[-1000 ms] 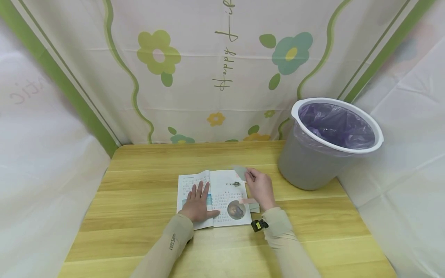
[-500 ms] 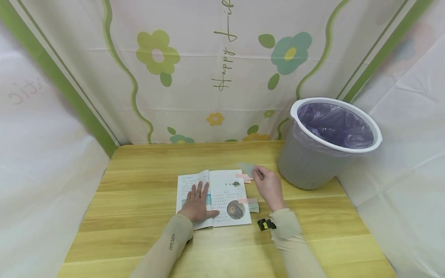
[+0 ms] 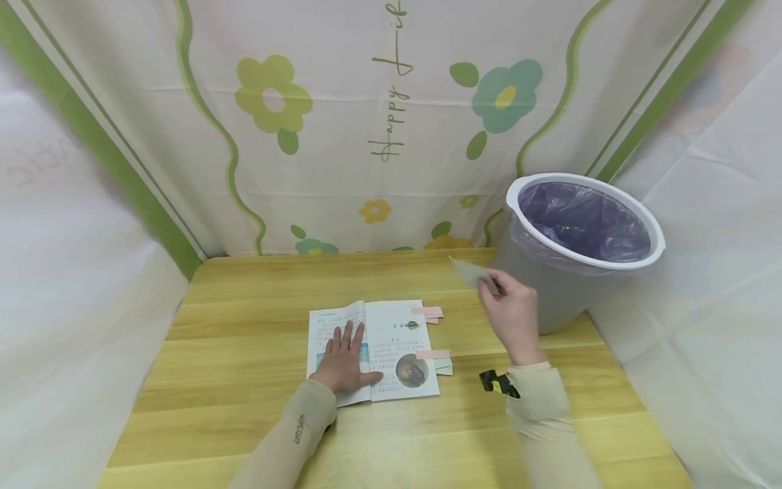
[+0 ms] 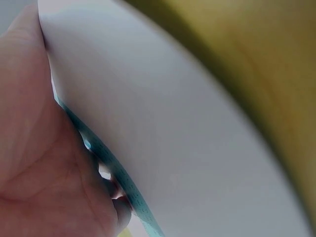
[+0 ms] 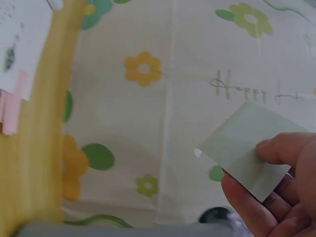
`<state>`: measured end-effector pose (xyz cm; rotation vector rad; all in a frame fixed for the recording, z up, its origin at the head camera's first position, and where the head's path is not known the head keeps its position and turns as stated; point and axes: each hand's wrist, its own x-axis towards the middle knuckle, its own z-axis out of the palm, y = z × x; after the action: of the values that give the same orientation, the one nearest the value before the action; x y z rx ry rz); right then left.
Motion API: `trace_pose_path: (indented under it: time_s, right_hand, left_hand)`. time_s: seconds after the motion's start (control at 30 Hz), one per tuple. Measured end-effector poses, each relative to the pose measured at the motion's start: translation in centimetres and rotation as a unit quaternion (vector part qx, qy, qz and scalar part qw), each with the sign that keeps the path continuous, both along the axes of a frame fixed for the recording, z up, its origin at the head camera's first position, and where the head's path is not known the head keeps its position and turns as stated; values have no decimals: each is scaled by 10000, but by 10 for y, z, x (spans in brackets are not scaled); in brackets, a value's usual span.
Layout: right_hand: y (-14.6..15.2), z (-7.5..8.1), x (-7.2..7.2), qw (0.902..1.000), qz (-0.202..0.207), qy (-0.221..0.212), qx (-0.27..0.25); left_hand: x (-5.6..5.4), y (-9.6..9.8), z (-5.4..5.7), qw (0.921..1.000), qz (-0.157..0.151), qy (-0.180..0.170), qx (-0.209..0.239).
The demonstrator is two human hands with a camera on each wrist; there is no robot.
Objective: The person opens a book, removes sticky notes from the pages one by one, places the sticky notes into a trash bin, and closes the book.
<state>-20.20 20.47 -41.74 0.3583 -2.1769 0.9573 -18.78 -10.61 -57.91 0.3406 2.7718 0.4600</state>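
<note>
An open book (image 3: 391, 312) with printed pages and a round picture lies on the table. My left hand (image 3: 343, 363) rests flat with spread fingers on its left page; the left wrist view shows the palm close over the curved page (image 4: 148, 123). Pink sticky tabs (image 3: 432, 354) and pale green ones (image 3: 444, 367) stick out from the book's right edge. My right hand (image 3: 513, 312) is raised in front of the bin, clear of the book. Between thumb and fingers it pinches a pale green sticky note (image 5: 247, 143), held above the table.
A grey bin (image 3: 550, 299) with a white rim and a purple bag (image 3: 580, 217) stands at the table's back right. A flowered curtain (image 3: 342, 136) hangs behind the wooden table (image 3: 244, 292), with white cloth on both sides.
My right hand has lifted the pale green sticky note away from the book's upper right corner, moving right and up toward the bin. My left hand has stayed on the page.
</note>
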Motion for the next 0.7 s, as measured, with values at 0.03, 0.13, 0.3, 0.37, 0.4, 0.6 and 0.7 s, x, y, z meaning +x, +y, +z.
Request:
trace_pose_path:
  time_s: [0.03, 0.13, 0.3, 0.37, 0.4, 0.6, 0.7]
  right_hand:
    - [3, 6, 1, 9999, -17, 96, -45]
    - [12, 25, 3, 9989, -178, 413, -141]
    - [29, 57, 7, 9957, -507, 694, -334]
    - [38, 70, 7, 9949, -591, 680, -444]
    - [43, 76, 6, 9947, -628, 654, -480]
    - [77, 106, 0, 9932, -932, 551, -432]
    - [93, 116, -3, 9918, -1150, 458, -302]
  left_hand:
    - [1, 0, 1, 10000, 3, 13, 59]
    - [2, -1, 3, 9999, -3, 43, 167]
    - [3, -1, 5, 9997, -10, 55, 247]
    - [3, -1, 5, 9998, -12, 35, 191]
    - [3, -1, 5, 9997, -16, 63, 220]
    - [3, -1, 6, 9997, -48, 56, 227]
    - [4, -1, 8, 9996, -50, 69, 275]
